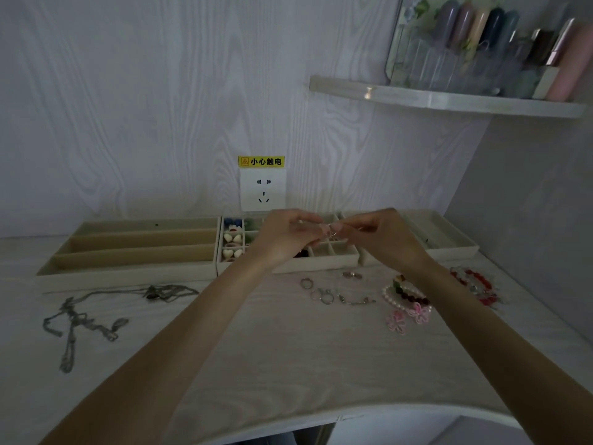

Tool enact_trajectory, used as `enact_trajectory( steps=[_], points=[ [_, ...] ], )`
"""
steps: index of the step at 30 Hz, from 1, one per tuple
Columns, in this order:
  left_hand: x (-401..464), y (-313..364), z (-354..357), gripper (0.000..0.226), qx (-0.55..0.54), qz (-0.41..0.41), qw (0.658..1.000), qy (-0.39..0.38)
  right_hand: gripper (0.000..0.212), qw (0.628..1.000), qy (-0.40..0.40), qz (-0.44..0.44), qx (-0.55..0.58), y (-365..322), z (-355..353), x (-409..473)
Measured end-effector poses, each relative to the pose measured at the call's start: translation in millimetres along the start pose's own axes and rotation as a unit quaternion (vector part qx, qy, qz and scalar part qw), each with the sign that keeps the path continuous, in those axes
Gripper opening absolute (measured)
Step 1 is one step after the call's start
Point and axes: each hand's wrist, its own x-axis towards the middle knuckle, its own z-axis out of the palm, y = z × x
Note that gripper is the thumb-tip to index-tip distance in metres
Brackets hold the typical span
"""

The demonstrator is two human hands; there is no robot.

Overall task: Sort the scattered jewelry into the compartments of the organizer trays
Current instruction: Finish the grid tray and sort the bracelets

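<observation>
- left hand [282, 239] and right hand [382, 236] meet above the middle tray [337, 260], fingertips of both pinching 1 small ring [332, 233]; looks silver, view is dim
- 3 trays along the wall, long-slot tray [134, 248] on the left
- loose on worktop [256, 348]: chains [83, 319], rings [321, 295], bead bracelets [407, 293]

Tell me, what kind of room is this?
Probably a bedroom or dressing corner at home. A wall shelf holds what look like lipsticks and cosmetics, jewelry organizer trays line the back of a white table, and a wall socket sits above them.
</observation>
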Motion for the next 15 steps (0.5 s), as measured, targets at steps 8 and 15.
enact_trajectory(
  steps=[8,15],
  points=[
    [21,-3,0,0.014,0.09,0.088,0.992,-0.018,0.013,0.997,-0.009,0.018,-0.071,7,-21,25],
    [7,-29,-29,0.01,0.201,0.088,0.973,-0.07,0.014,0.989,-0.039,0.03,-0.139,16,-20,31]
  ],
)
